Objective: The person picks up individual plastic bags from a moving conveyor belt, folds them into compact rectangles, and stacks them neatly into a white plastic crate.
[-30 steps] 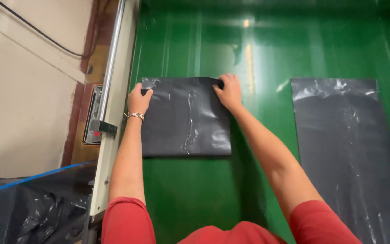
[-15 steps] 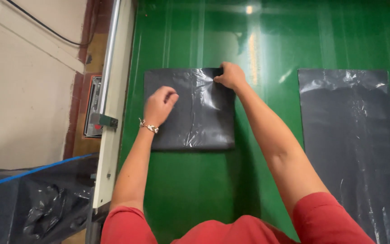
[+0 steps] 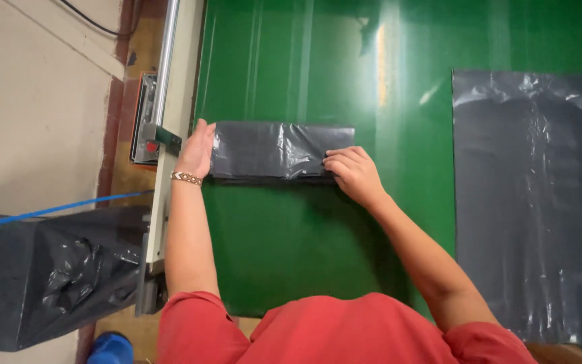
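A dark grey plastic bag (image 3: 271, 149) lies folded into a narrow strip on the green table top (image 3: 291, 243). My left hand (image 3: 197, 149), with a beaded bracelet at the wrist, rests flat against the strip's left end. My right hand (image 3: 351, 174) presses down on the strip's lower right corner, fingers curled over the folded edge.
A second dark plastic bag (image 3: 527, 202) lies flat and unfolded on the right of the table. A metal rail (image 3: 166, 81) with a small mounted box runs along the table's left edge. A dark bag bundle (image 3: 48, 276) under a blue cord sits at the lower left.
The bag has been folded over toward me, from a near square sheet into a narrow strip. My right hand came down from the top edge to the lower right; the left hand moved to the left end.
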